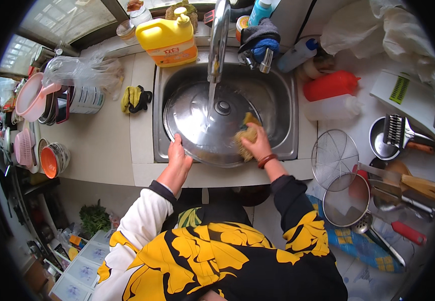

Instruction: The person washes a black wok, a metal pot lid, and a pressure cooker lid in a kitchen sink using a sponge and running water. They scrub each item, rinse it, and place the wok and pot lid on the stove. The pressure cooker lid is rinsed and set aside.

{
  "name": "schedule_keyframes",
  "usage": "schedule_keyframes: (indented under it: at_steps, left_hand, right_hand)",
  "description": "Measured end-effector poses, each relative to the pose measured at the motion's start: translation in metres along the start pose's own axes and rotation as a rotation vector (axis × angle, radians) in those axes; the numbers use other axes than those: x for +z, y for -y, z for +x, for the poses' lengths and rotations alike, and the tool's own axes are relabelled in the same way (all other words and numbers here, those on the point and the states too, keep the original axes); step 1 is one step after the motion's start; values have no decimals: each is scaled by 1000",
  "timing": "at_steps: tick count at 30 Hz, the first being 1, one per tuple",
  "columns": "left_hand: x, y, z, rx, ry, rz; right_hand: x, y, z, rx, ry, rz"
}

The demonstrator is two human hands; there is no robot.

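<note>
A large round stainless-steel pot lid (210, 141) with a dark-ringed knob (223, 108) lies knob up over the sink (292, 143), its near edge overlapping the front rim. My left hand (178, 158) holds the lid's near left edge, with the thumb on top and the other fingers mostly hidden. In my right hand (257, 143) is a tan, fibrous loofah-like scrubber (244, 145), with a yellow-green part sticking out beyond the fingers. It rests against the lid's right side. From the chrome faucet (214, 71), a stream of water (211, 96) falls on the lid.
A yellow detergent jug (168, 41) stands behind the sink. Yellow-black gloves (136, 99) lie on the left counter, near stacked bowls (53, 160). Cloths (264, 41) hang over the tap handle. To the right are squeeze bottles (332, 85), mesh strainers (335, 160) and a cleaver-like knife (402, 177).
</note>
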State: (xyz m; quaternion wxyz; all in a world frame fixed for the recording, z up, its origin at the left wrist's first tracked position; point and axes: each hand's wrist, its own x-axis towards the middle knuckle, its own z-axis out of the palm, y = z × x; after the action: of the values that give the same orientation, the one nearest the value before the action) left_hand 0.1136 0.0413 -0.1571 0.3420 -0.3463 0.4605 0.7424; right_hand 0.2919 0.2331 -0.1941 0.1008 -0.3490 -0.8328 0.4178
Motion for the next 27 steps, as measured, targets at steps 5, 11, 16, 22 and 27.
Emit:
schedule_keyframes:
  at_steps: [5,11,16,22,27]
  left_hand:
    - [6,-2,-3,-24,-24,56]
    - [-10,-7,-4,-50,-60,72]
    - [2,-5,-5,25,-85,27]
    - [24,1,-15,140,-93,100]
    - [10,7,0,91,-165,120]
  right_hand:
    - [28,-103,105,225,113,-61]
    - [29,-76,124,321,194,311]
    - [-5,-34,39,413,42,3]
    - [25,62,-45,283,-247,-290]
    - [55,146,-49,-7,-247,-191]
